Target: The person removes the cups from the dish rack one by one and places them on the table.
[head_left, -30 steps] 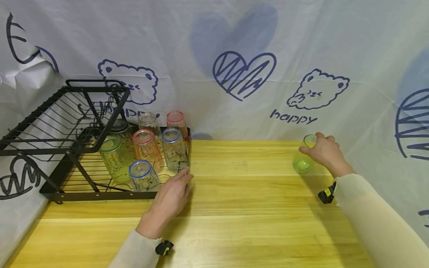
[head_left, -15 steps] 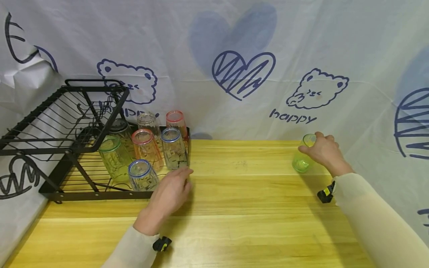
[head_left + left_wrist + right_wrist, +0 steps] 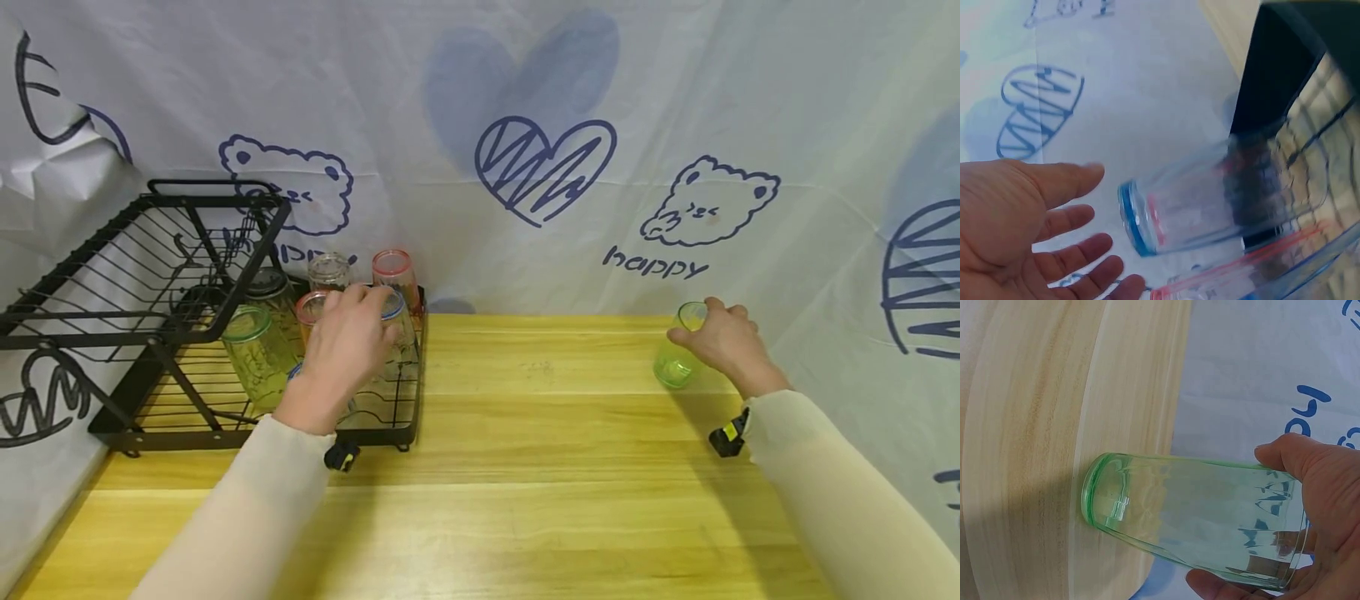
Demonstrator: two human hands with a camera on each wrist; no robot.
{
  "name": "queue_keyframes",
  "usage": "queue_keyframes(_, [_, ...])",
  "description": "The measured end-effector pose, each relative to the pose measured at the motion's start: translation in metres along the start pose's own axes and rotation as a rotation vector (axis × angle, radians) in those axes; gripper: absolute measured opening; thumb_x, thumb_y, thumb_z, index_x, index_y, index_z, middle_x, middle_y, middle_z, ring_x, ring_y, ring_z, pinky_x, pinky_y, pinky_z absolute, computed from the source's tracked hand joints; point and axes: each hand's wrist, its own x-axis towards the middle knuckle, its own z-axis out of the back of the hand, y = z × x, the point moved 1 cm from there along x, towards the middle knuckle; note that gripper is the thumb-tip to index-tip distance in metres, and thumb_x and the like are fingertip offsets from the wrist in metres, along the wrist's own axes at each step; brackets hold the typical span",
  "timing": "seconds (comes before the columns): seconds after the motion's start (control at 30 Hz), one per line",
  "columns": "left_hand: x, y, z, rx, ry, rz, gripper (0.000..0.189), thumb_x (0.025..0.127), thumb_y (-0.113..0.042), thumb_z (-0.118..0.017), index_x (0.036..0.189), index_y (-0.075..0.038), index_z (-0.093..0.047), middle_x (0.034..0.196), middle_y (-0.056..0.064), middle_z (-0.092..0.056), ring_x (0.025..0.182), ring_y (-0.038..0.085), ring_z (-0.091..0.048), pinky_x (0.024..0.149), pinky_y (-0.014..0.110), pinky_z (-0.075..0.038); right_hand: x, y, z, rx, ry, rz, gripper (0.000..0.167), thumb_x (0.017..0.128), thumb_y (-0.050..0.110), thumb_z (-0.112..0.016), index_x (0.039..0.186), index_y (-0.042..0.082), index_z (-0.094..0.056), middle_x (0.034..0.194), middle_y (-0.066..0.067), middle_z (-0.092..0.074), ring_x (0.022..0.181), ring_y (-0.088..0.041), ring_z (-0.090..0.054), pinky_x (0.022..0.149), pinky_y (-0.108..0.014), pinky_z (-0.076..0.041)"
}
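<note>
My left hand hovers above the front right part of the rack, fingers spread and relaxed. In the left wrist view, the hand is apart from the rim of an upside-down clear glass with a blue rim. A red-rimmed glass and a short blue-rimmed glass are partly hidden behind that hand. Far to the right, my right hand grips a green glass near its top. The right wrist view has the thumb and fingers on opposite sides of this glass, its base on the table.
The black two-tier dish rack stands at the left on the wooden table. Inside are more upside-down glasses: a green one, a black-rimmed one, a clear one and another red-rimmed one. A printed sheet hangs behind.
My left hand has risen from the rack's front right corner and moved up and left over the glasses. The right hand and the green glass have stayed in place.
</note>
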Motion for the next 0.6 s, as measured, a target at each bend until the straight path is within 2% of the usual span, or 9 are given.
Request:
queue_keyframes(0.07, [0.008,0.004,0.004,-0.015,0.045,0.056,0.056,0.101,-0.025,-0.073,0.149,-0.004,-0.055,0.141,0.026,-0.057,0.122,0.048,-0.052,0.102,0.062,-0.048,0.000,0.000,0.000,0.002,-0.001,-0.002,0.105,0.099,0.055,-0.061,0.163,-0.011,-0.010,0.152,-0.051,-0.019,0.135,-0.070,-0.028,0.109,-0.081,-0.035])
queue_keyframes(0.13, [0.015,0.006,0.005,-0.014,0.084,0.083,0.061,0.101,-0.029,-0.073,0.153,-0.004,-0.051,0.144,0.027,-0.054,0.125,0.051,-0.050,0.103,0.066,-0.048,0.000,0.000,-0.001,0.002,0.000,-0.001,0.105,0.099,0.055,-0.061,0.163,-0.011,-0.010,0.152,-0.051,-0.019,0.135,-0.070,-0.028,0.108,-0.081,-0.035])
queue_keyframes(0.43, [0.036,0.009,-0.002,-0.005,0.214,0.095,0.068,0.100,-0.031,-0.071,0.155,0.001,-0.046,0.150,0.033,-0.045,0.135,0.054,-0.047,0.109,0.069,-0.044,0.000,0.001,-0.002,-0.002,-0.006,0.005,0.105,0.098,0.054,-0.061,0.163,-0.011,-0.010,0.152,-0.052,-0.019,0.135,-0.070,-0.028,0.108,-0.081,-0.036])
queue_keyframes(0.6, [0.045,0.008,-0.005,0.024,0.284,0.106,0.067,0.098,-0.031,-0.072,0.153,-0.002,-0.048,0.146,0.034,-0.048,0.125,0.058,-0.054,0.104,0.070,-0.048,0.000,0.000,-0.002,-0.003,-0.014,0.007,0.104,0.098,0.054,-0.061,0.163,-0.011,-0.011,0.152,-0.052,-0.020,0.134,-0.070,-0.029,0.108,-0.081,-0.036])
